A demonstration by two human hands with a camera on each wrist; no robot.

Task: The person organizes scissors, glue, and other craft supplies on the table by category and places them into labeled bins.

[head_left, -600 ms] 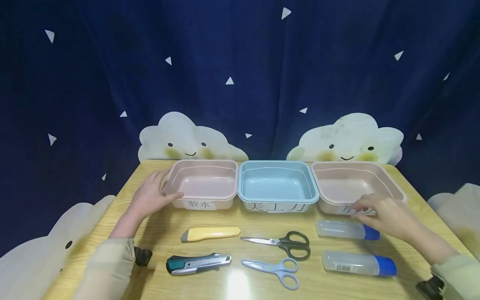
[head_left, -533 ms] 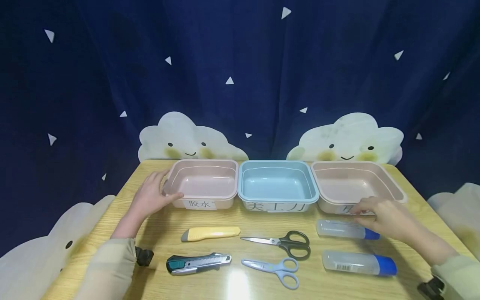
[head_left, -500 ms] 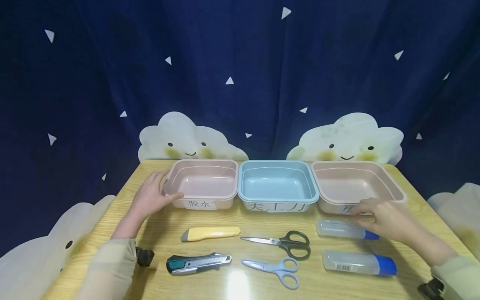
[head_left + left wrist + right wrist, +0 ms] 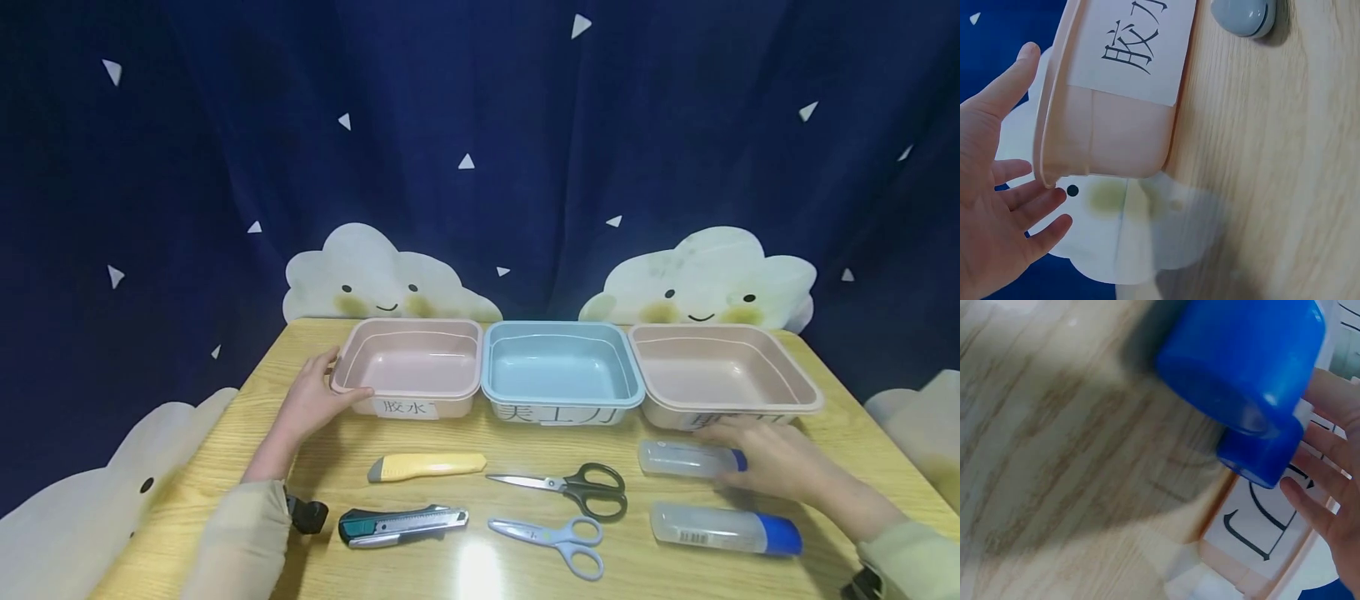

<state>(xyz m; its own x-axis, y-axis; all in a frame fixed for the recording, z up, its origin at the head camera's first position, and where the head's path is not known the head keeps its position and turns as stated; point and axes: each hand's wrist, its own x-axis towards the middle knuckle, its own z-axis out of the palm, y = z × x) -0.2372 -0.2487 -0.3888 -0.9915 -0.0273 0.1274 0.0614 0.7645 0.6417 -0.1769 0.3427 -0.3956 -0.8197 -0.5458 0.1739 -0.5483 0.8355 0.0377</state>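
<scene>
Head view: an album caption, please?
Left hand at a pink bin, right hand near a blue-capped bottle, scissors and cutters laid out.

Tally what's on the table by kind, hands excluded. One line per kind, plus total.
Tubs: 3
Bottles: 2
Cutters: 2
Scissors: 2
Total: 9

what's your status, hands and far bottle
Left hand at corner of left bin. Right hand at cap of far bottle, contact unclear. Bottle lying on table. Nothing evident in its way.
</scene>
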